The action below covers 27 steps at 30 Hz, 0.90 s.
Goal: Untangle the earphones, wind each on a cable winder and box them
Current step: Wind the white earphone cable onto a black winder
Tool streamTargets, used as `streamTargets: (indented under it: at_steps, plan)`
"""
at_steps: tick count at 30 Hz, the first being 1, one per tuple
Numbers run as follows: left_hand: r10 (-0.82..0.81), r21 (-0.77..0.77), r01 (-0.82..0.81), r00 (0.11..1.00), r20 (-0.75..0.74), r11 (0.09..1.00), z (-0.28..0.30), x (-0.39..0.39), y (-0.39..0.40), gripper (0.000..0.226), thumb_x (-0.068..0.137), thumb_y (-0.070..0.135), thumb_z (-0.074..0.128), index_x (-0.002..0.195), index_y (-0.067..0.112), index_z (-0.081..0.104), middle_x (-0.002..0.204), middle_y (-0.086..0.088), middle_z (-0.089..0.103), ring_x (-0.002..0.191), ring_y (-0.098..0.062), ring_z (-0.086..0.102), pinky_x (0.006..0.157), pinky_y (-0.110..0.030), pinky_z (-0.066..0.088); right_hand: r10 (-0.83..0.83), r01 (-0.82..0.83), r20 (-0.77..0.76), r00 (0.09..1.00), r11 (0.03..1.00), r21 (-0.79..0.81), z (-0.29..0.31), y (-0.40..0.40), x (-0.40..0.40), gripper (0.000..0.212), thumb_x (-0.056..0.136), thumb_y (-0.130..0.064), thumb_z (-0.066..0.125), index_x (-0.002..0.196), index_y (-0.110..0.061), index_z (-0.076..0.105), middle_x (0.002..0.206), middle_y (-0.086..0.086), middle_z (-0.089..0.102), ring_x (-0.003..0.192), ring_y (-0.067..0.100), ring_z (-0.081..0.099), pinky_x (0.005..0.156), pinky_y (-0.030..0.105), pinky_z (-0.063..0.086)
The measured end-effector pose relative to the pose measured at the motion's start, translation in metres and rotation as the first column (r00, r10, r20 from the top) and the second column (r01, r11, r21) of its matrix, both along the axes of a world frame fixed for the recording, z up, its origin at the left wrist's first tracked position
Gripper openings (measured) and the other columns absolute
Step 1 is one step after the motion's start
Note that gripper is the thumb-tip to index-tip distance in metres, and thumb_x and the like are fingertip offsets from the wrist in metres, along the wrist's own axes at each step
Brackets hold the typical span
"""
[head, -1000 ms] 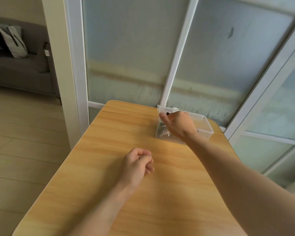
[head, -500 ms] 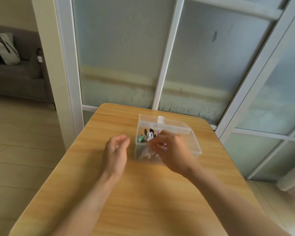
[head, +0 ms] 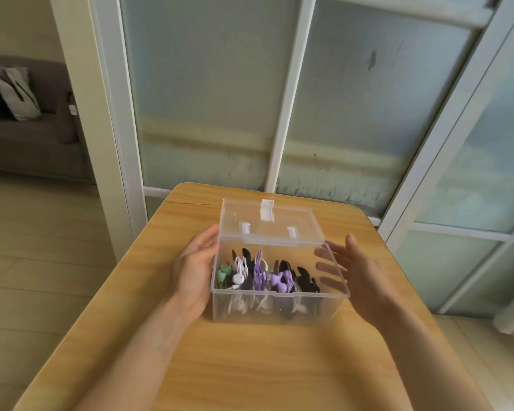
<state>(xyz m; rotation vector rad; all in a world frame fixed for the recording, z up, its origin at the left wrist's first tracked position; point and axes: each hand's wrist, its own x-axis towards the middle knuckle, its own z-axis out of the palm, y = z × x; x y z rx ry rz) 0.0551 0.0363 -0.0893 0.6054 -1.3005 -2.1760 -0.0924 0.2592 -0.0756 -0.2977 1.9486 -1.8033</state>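
Tabletop (head: pixel 250 366) of pale wood fills the near half of the view, with frosted glass panels (head: pixel 208 99) behind its far edge and a grey sofa (head: pixel 27 143) far left. Clear plastic box (head: pixel 279 304) sits at the middle of the table, its hinged lid (head: pixel 267 223) swung up and back toward the far side. Left hand (head: pixel 195 271) lies flat against the box's left wall, fingers fairly straight and running up to the lid's corner, touching the plastic without curling round it. Right hand (head: pixel 359 280) hovers at the right wall, fingers spread and relaxed, holding nothing — whether the fingertips actually touch the wall I cannot tell, since they show only through the clear plastic. Inside the box lies a jumble of earphones (head: pixel 238 277) and cable winders (head: pixel 282 280): white buds and cord toward the left, a mint-green piece at the far left corner, purple in the middle, black toward the right, all packed between the two palms. The step in hand looks like steadying the box before emptying it, so the task is barely begun. To do it well, keep one palm bracing a wall while the other reaches in from above, and lift the bundle out slowly — a sharp tug on one cord would likely tighten the knots or drag the light box along.
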Motion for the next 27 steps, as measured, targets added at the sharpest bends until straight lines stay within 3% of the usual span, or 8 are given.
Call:
streamTargets:
  at_steps: [9, 14, 16, 18, 20, 22, 24, 27]
  plan:
    - [-0.07, 0.126, 0.094, 0.981, -0.178, 0.988, 0.0, -0.001, -0.009, 0.074, 0.086, -0.022, 0.03, 0.143, 0.023, 0.044, 0.136, -0.002, 0.061, 0.13, -0.024, 0.054, 0.116, -0.051, 0.028, 0.053, -0.052, 0.001, 0.999, 0.984, -0.17, -0.003, 0.003, -0.009, 0.077, 0.093, -0.075, 0.017, 0.138, -0.028, 0.057, 0.138, 0.0, 0.062, 0.122, 0.031, 0.061, 0.104, 0.053, 0.045]
    - [-0.042, 0.134, 0.083, 0.958, -0.284, 0.988, 0.006, 0.003, -0.006, 0.048, 0.098, 0.004, 0.037, 0.143, 0.019, 0.046, 0.127, -0.008, 0.067, 0.125, -0.024, 0.058, 0.107, -0.047, 0.038, 0.053, -0.03, 0.064, 0.997, 0.948, -0.318, 0.003, 0.011, -0.008, 0.078, 0.09, -0.08, 0.024, 0.147, -0.032, 0.047, 0.142, 0.011, 0.056, 0.115, 0.04, 0.066, 0.1, 0.061, 0.046]
    - [-0.019, -0.004, 0.018, 0.967, -0.252, 1.0, 0.012, 0.006, -0.002, 0.042, 0.1, 0.028, 0.038, 0.136, 0.013, 0.055, 0.114, -0.013, 0.071, 0.114, -0.027, 0.062, 0.1, -0.05, 0.039, 0.068, -0.056, 0.026, 0.997, 0.943, -0.328, 0.008, 0.014, -0.005, 0.076, 0.089, -0.082, 0.024, 0.144, -0.036, 0.051, 0.147, 0.009, 0.053, 0.124, 0.038, 0.06, 0.102, 0.061, 0.045]
    - [-0.031, -0.318, -0.029, 0.982, -0.184, 0.948, 0.018, 0.012, 0.002, 0.046, 0.094, 0.041, 0.044, 0.121, 0.01, 0.065, 0.106, -0.01, 0.073, 0.11, -0.024, 0.064, 0.1, -0.044, 0.04, 0.008, -0.042, -0.124, 0.992, 0.962, -0.271, 0.012, 0.015, 0.001, 0.072, 0.089, -0.08, 0.024, 0.131, -0.037, 0.064, 0.144, -0.002, 0.057, 0.131, 0.027, 0.055, 0.109, 0.06, 0.039]
    - [-0.068, -0.587, -0.01, 0.992, -0.111, 0.81, 0.023, 0.018, 0.005, 0.04, 0.085, 0.042, 0.056, 0.11, 0.016, 0.069, 0.107, 0.001, 0.073, 0.111, -0.012, 0.063, 0.098, -0.027, 0.042, -0.114, 0.029, -0.43, 0.896, 0.98, -0.198, 0.019, 0.013, 0.012, 0.063, 0.092, -0.07, 0.029, 0.11, -0.032, 0.075, 0.132, -0.007, 0.065, 0.127, 0.015, 0.056, 0.11, 0.052, 0.039]
    - [-0.105, -0.76, 0.074, 0.994, 0.007, 0.646, 0.025, 0.021, 0.005, 0.035, 0.079, 0.047, 0.062, 0.105, 0.024, 0.072, 0.115, 0.01, 0.066, 0.117, -0.005, 0.056, 0.099, -0.013, 0.036, -0.167, 0.085, -0.736, 0.657, 0.985, -0.147, 0.026, 0.01, 0.025, 0.047, 0.097, -0.051, 0.04, 0.094, -0.022, 0.077, 0.115, -0.003, 0.069, 0.115, 0.017, 0.062, 0.099, 0.043, 0.047]
    - [-0.098, -0.836, 0.16, 0.987, 0.127, 0.525, 0.025, 0.023, 0.004, 0.03, 0.079, 0.051, 0.066, 0.103, 0.034, 0.072, 0.124, 0.018, 0.056, 0.126, -0.003, 0.046, 0.1, -0.006, 0.028, -0.102, 0.041, -0.876, 0.472, 0.995, -0.093, 0.034, 0.006, 0.041, 0.035, 0.098, -0.036, 0.049, 0.089, -0.014, 0.076, 0.1, -0.002, 0.069, 0.102, 0.016, 0.065, 0.086, 0.034, 0.051]
    - [-0.059, -0.807, 0.253, 0.963, 0.262, 0.534, 0.025, 0.022, 0.006, 0.023, 0.089, 0.044, 0.065, 0.112, 0.045, 0.067, 0.139, 0.019, 0.04, 0.134, 0.005, 0.032, 0.108, -0.018, 0.025, 0.053, -0.045, -0.923, 0.382, 0.998, 0.039, 0.036, -0.001, 0.058, 0.024, 0.097, -0.026, 0.056, 0.096, -0.01, 0.075, 0.1, -0.004, 0.07, 0.1, 0.01, 0.066, 0.084, 0.022, 0.05]
